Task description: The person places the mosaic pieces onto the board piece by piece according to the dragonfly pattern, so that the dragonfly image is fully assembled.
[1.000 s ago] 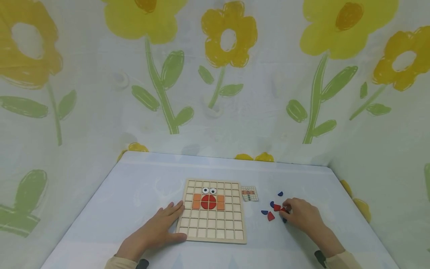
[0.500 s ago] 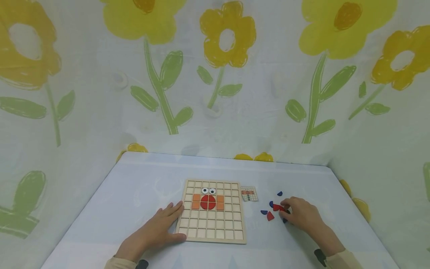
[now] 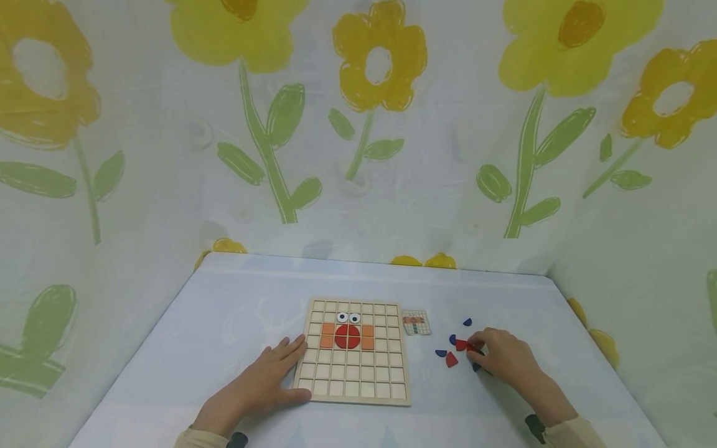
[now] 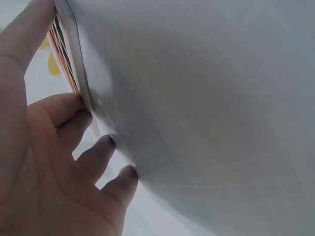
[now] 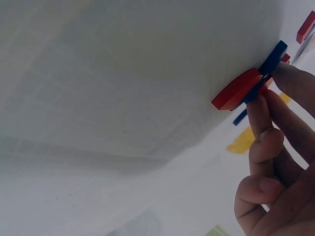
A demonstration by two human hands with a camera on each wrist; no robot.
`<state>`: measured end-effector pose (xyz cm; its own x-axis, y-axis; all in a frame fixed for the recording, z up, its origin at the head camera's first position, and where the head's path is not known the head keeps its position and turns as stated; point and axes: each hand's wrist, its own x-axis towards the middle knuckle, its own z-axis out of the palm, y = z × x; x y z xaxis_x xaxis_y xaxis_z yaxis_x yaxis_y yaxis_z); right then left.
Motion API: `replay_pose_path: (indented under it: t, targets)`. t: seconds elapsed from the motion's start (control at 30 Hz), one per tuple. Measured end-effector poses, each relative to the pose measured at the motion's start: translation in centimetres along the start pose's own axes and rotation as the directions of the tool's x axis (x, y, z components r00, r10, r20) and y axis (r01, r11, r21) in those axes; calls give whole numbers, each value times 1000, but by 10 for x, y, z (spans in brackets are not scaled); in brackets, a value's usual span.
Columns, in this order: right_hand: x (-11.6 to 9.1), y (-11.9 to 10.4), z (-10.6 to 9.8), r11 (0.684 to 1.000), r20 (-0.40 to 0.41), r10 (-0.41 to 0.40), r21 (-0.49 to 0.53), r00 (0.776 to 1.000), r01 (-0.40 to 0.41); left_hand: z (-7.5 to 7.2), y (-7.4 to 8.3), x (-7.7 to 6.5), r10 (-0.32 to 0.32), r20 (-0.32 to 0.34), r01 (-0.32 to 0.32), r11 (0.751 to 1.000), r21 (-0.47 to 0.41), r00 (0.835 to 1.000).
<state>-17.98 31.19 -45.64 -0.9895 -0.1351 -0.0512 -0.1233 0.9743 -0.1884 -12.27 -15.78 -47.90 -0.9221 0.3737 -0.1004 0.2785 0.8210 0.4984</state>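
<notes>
The head view looks forward and down from the near side over the bench (image 3: 224, 323) to the far wall (image 3: 431, 205). The left wrist view looks closely along the left grip (image 4: 59, 162) at the edge of the board (image 3: 353, 372). The right wrist view closely faces the right grip (image 5: 290, 172), red piece (image 5: 238, 91) and blue piece (image 5: 274, 58). The head view shares both grips.

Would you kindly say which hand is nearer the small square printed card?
Right: the right hand is right of the card; the left hand is farther left, touching the pale wooden grid board.
</notes>
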Motion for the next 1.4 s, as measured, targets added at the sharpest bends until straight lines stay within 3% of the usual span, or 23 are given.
replay_pose_path:
  t: [0.5,0.83,1.0,1.27,1.4]
  targets:
    - [2,-10,-6,995,-96,-100,4,990,101,-1,4,-1,-20,4,20,1000,-4,1000]
    - [8,-43,-7,976,-287,-208,7,935,219,-1,4,-1,-27,10,27,1000,-8,1000]
    - [13,-62,-8,972,-304,-212,32,929,233,-1,3,-1,-22,7,22,1000,-7,1000]
    - [22,-90,-1,942,-352,-270,96,896,321,0,0,1,-17,8,17,1000,4,1000]
    - [29,-106,3,931,-356,-282,124,891,344,0,2,0,-22,10,22,1000,0,1000]
